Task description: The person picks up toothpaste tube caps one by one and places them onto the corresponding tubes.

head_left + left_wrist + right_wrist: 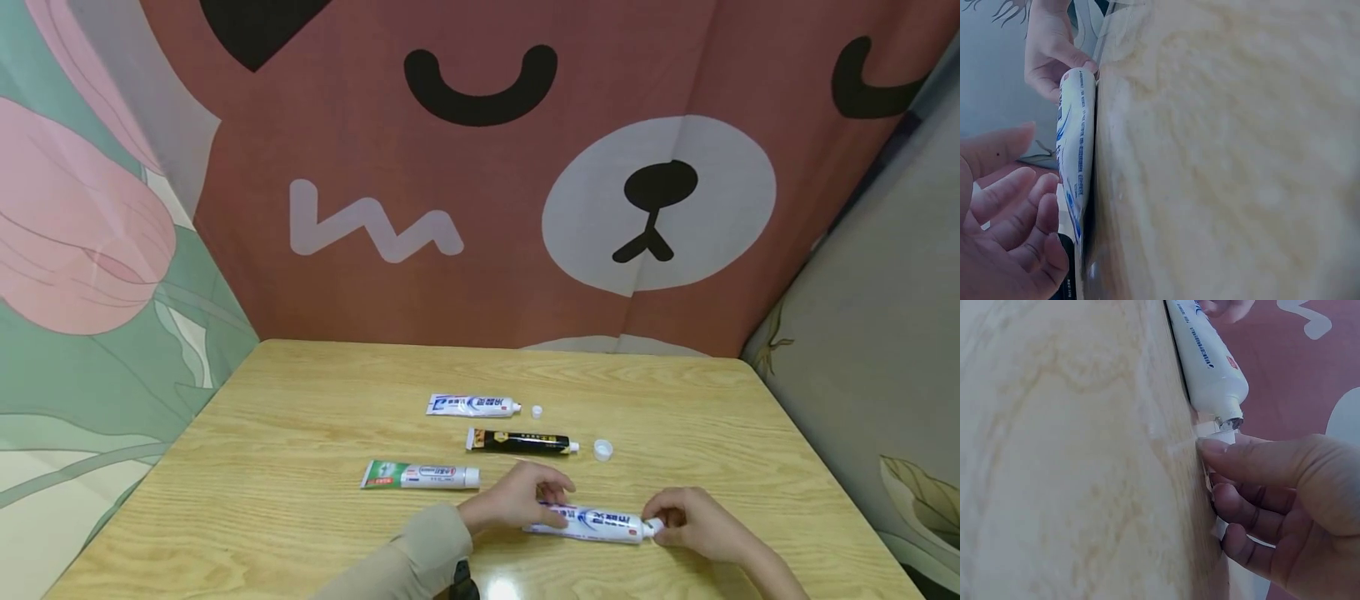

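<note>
Toothpaste tube (603, 525), white w/ blue print, lies on the table (315, 392) betw. both hands, as we see. R hand (697, 521) pinches small white cap (1227, 437), just beside the uncapped nozzle (1230, 419). L hand (516, 498) looks released, its fingers loosely bent by tube's tail end. Farther back we note black tube (522, 442), another white tube (472, 406), 2 loose caps (603, 450); green-white tube (422, 476) is capped.

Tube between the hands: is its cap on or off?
Off: in the right wrist view, the tube shows a bare nozzle, and the right hand pinches the white cap just beyond it.
</note>
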A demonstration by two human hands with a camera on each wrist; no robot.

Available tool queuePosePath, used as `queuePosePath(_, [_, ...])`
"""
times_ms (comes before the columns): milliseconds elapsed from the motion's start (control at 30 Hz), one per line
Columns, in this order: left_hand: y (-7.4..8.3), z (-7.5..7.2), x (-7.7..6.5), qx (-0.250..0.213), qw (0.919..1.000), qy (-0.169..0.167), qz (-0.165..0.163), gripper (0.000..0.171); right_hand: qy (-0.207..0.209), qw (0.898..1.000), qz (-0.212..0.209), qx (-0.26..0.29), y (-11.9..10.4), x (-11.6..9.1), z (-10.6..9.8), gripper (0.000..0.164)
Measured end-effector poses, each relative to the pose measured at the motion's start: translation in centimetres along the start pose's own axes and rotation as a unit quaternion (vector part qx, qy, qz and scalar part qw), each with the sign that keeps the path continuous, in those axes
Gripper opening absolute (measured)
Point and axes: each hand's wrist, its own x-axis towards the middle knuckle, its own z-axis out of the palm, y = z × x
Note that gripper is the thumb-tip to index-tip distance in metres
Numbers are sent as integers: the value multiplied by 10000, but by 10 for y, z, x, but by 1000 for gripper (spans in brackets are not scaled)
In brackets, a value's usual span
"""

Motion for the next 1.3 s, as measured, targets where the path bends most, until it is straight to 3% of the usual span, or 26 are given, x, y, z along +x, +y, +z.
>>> queuePosePath(367, [-2, 1, 3, 861, 9961, -3, -167, 38, 525, 9970, -219, -519, 3, -3, -10, 16])
queuePosePath(667, [2, 1, 3, 1226, 9920, 14, -291, 38, 440, 9982, -2, -412, -4, -2, -11, 20])
queuePosePath(1000, [3, 3, 6, 1988, 9790, -371, -255, 40, 519, 9973, -63, -514, -7, -2, -12, 29])
queuePosePath(1300, [-2, 8, 7, 2007, 9785, -359, -297, 43, 511, 9973, -79, -522, -4, -4, -10, 29])
